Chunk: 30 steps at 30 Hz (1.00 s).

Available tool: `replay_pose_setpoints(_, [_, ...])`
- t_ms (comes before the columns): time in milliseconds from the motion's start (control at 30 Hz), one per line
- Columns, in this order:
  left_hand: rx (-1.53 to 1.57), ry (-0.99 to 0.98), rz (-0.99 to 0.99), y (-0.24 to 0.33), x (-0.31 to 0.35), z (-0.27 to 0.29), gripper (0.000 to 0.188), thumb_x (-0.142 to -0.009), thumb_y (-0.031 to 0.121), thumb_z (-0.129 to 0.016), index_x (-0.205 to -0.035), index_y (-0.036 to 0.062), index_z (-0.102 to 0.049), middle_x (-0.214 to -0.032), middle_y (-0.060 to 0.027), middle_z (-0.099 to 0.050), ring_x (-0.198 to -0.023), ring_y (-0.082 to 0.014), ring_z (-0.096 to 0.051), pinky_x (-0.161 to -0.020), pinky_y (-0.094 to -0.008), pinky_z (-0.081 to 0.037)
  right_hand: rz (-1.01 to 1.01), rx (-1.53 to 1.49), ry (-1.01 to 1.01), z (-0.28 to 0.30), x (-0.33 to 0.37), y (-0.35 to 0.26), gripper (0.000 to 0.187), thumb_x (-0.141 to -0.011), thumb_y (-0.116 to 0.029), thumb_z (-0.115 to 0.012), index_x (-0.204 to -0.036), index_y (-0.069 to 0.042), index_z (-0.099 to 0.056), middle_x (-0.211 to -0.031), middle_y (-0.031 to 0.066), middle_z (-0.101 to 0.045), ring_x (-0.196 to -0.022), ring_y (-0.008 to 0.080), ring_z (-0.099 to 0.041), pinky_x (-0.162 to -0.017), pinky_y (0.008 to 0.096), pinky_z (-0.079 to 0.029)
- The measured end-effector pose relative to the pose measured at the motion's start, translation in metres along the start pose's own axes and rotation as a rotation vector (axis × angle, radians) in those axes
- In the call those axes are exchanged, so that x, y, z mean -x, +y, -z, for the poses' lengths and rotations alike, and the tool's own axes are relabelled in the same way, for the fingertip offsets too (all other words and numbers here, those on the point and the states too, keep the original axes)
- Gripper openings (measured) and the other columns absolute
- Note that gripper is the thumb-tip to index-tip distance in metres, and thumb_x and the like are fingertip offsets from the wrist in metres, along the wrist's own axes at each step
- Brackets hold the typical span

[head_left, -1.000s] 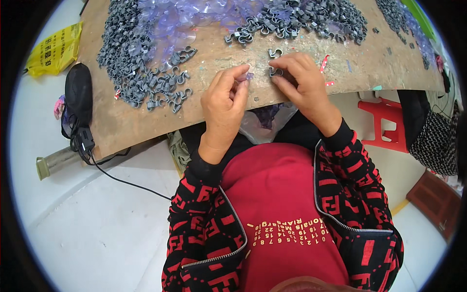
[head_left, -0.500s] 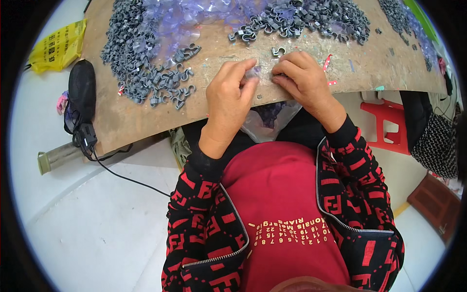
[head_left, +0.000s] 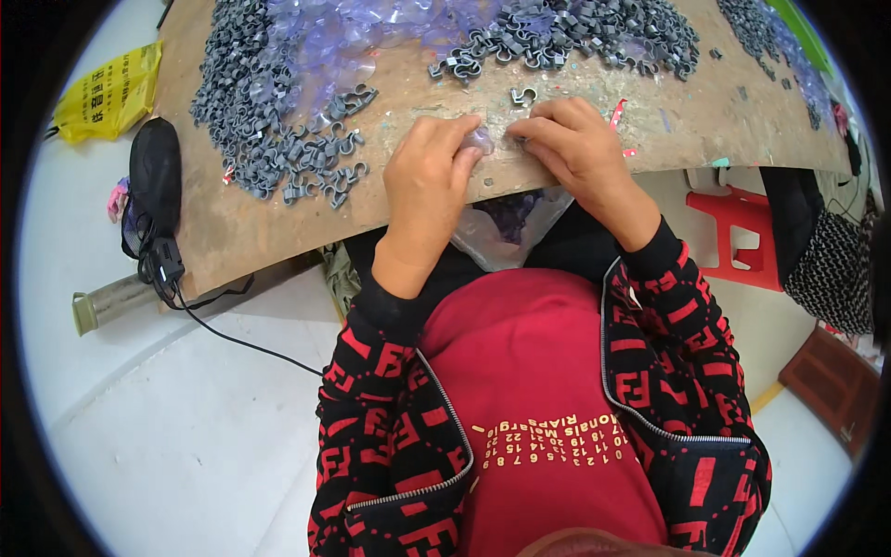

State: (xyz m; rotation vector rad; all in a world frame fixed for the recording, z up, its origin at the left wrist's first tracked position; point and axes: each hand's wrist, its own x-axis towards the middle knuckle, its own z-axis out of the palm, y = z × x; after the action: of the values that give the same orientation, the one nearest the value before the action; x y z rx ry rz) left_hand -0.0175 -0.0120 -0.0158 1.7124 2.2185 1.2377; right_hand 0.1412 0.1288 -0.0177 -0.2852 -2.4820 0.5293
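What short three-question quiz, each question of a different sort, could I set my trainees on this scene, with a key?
1. True or false: the left hand is empty.
2. Which lies by itself on the table, near the right hand: (a) a cup, (b) a grey clip, (c) a spoon?
3. Fill in: the stool on the right is coloured ____.

Key: 1. False; it holds a clear, purplish plastic piece. 2. b. 3. Red.
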Motion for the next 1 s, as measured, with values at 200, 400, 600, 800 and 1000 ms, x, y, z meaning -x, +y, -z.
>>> replay_pose_setpoints(200, [0.516, -0.002, 0.356, 0.013, 0.000, 0.008, 0.026, -0.083, 0.008, -0.071, -0.108, 0.0051, -0.065, -0.090, -0.0037, -0.061, -0.080, -0.0153, -0.062, -0.070, -0.0271, -0.048, -0.363, -0.486, -0.001, 0.009, -0.003, -0.011, 0.021, -0.087, -0.005, -0.064, -0.108, -0.006, -0.065, -0.098, 0.0036, -0.062, -0.092, 0.0178, -0.060, -0.079, 0.0296, -0.049])
replay_pose_setpoints(400, [1.333, -0.085, 0.730, 0.022, -0.007, 0.017, 0.021, -0.091, 0.015, -0.066, -0.107, 0.0036, -0.058, -0.098, -0.0047, -0.065, -0.077, -0.0107, -0.060, -0.070, -0.0228, -0.047, -0.687, -1.320, 0.097, 0.015, -0.010, -0.019, 0.022, -0.096, -0.010, -0.058, -0.117, -0.004, -0.057, -0.110, 0.0037, -0.061, -0.102, 0.0134, -0.060, -0.086, 0.0269, -0.049])
replay_pose_setpoints(600, [1.527, -0.132, 0.730, 0.018, 0.002, 0.015, 0.021, -0.095, 0.022, -0.063, -0.106, 0.0045, -0.058, -0.093, -0.0066, -0.065, -0.076, -0.0104, -0.059, -0.067, -0.0226, -0.047, -0.670, -1.214, 0.080, 0.012, -0.013, -0.032, 0.023, -0.093, -0.007, -0.060, -0.116, -0.002, -0.057, -0.103, 0.0041, -0.064, -0.098, 0.0144, -0.063, -0.090, 0.0279, -0.049])
replay_pose_setpoints(800, [1.580, -0.123, 0.684, 0.017, 0.006, 0.008, 0.019, -0.095, 0.016, -0.063, -0.109, 0.0036, -0.060, -0.090, -0.0045, -0.065, -0.076, -0.0099, -0.060, -0.068, -0.0217, -0.050, -0.675, -1.138, 0.063, 0.017, -0.012, -0.040, 0.022, -0.092, -0.006, -0.061, -0.114, -0.002, -0.059, -0.101, 0.0033, -0.065, -0.095, 0.0114, -0.062, -0.086, 0.0246, -0.047])
replay_pose_setpoints(1000, [1.720, -0.104, 0.699, 0.016, 0.007, 0.010, 0.017, -0.094, 0.010, -0.063, -0.108, 0.0021, -0.060, -0.094, -0.0082, -0.066, -0.079, -0.0122, -0.063, -0.072, -0.0248, -0.054, -0.665, -1.144, 0.085, 0.023, -0.010, -0.052, 0.022, -0.090, -0.006, -0.064, -0.112, -0.001, -0.060, -0.099, -0.0001, -0.060, -0.093, 0.0069, -0.056, -0.083, 0.0218, -0.046])
